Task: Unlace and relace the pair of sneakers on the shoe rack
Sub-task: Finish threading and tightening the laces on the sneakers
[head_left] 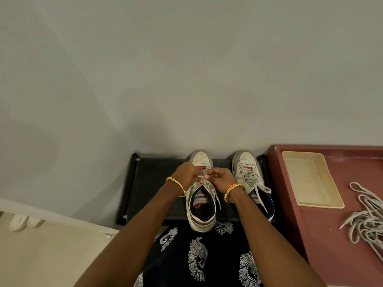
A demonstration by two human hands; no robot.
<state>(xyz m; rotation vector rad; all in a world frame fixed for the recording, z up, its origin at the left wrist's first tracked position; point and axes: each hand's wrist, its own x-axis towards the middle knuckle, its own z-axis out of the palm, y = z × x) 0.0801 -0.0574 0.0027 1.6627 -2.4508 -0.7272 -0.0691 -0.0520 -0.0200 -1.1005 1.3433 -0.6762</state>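
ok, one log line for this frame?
left hand: pinching lace | right hand: pinching lace | left sneaker: being laced | right sneaker: laced, untied | spare laces: red surface

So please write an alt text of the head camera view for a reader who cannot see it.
Both hands, left hand and right hand, pinch the lace over the left sneaker on a black shoe rack. The right sneaker beside it is laced. On a red table lie a beige tray and loose laces.

Two sneakers [226, 183] sit side by side on the rack [153, 183]; tray [310, 179] probably level, right.
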